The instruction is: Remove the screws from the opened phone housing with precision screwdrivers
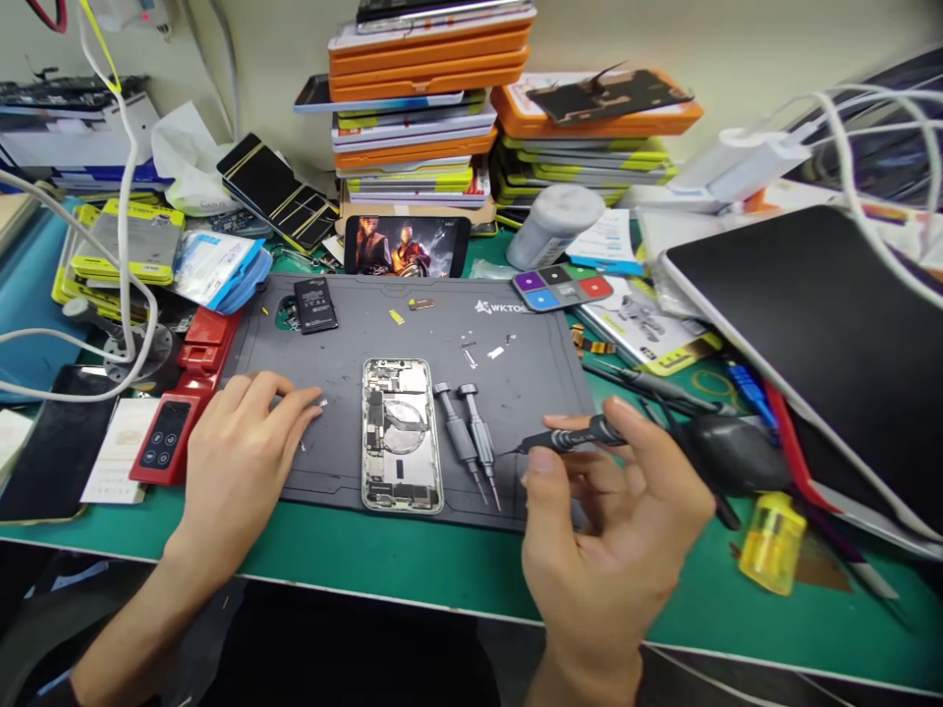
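Grey mat (324, 481) probably cushions the opened phone (402, 469); flanking it, left hand (240, 432) pinches a tiny piece (322, 402), right hand (623, 530) grips a screwdriver (571, 437).

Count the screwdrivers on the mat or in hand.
3: one screwdriver on the mat, just right of the opened phone; another beside it; the third in the right hand, which may hide more.

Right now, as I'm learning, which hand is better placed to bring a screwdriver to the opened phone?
Probably the right hand: it holds a screwdriver, while the left hand is at a small piece.
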Demonstrator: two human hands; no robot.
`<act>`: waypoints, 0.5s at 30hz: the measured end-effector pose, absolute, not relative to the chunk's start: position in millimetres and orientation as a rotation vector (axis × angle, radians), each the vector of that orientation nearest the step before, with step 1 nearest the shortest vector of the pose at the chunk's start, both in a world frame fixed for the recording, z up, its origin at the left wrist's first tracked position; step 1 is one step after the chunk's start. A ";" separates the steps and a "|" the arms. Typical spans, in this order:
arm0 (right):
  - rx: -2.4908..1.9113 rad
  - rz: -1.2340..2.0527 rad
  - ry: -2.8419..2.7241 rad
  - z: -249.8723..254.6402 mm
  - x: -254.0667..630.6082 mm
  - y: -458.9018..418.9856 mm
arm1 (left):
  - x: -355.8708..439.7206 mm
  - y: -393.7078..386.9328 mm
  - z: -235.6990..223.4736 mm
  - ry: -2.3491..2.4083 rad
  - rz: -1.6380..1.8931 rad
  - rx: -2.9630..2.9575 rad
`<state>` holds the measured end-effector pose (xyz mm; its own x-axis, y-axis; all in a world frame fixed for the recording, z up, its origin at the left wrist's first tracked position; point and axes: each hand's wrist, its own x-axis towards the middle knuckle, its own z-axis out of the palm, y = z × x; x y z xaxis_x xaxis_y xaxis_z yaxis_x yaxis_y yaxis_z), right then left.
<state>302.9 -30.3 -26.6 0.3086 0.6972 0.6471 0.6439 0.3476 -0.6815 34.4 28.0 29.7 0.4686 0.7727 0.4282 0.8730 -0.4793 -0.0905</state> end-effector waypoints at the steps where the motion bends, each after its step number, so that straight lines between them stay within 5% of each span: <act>1: -1.341 0.055 -1.377 -26.1 302.6 -30.1 | 35.4 28.3 29.8 -1.398 -0.475 -2.432; 15: -1.350 0.063 -1.371 -24.9 302.4 -30.3 | 64.5 2.6 26.3 -1.377 -0.758 -2.682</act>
<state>302.4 -30.3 -24.9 0.3150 0.7034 0.6372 0.6422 0.3363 -0.6888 64.5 2.6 26.3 0.4889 0.7560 0.4353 0.7723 -0.6071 0.1870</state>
